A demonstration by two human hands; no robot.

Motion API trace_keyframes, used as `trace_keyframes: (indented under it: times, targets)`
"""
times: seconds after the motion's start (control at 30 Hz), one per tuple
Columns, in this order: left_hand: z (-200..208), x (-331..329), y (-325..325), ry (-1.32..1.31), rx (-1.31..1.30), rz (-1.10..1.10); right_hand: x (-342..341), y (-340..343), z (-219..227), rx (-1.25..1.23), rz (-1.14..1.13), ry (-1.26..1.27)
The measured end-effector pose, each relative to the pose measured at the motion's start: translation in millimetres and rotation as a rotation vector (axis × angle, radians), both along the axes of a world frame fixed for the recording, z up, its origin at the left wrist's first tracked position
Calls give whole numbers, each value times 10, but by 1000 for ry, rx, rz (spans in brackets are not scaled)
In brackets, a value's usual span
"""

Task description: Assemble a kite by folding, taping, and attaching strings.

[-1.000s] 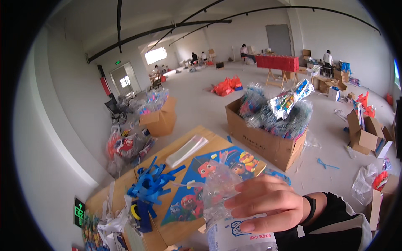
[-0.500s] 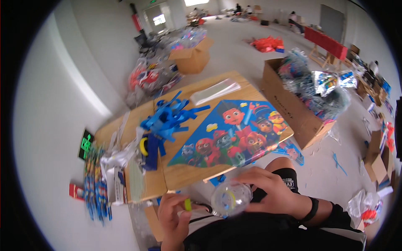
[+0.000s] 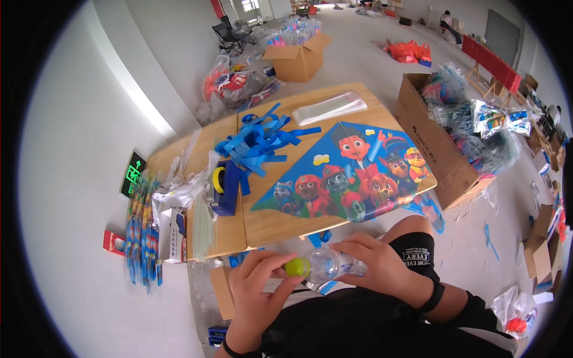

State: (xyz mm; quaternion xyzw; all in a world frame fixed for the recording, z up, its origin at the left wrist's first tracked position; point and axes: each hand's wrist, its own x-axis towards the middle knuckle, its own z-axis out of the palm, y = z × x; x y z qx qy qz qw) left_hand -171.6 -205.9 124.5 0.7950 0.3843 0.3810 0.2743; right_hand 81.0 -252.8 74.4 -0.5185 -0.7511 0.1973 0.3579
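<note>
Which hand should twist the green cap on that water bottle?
The left hand, probably. Its fingers already pinch the green cap, while the right hand wraps around the clear bottle and keeps it steady below the table edge.

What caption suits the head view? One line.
Right hand holds a clear bottle; left hand grips its green cap.

A wooden bench [image 3: 280, 218] is standing on a pale concrete floor [image 3: 364, 59], with cardboard boxes [image 3: 430, 140] sitting around it in daylight.
</note>
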Motion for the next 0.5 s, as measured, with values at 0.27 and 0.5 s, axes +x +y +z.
trace_keyframes:
  times: [0.27,0.5]
  targets:
    - [34,-128,148,232,154,-190,100,21,-25,-37,32,-95]
    - [-93,-107,62,31,-131,12,54,34,8,-77,47,-59]
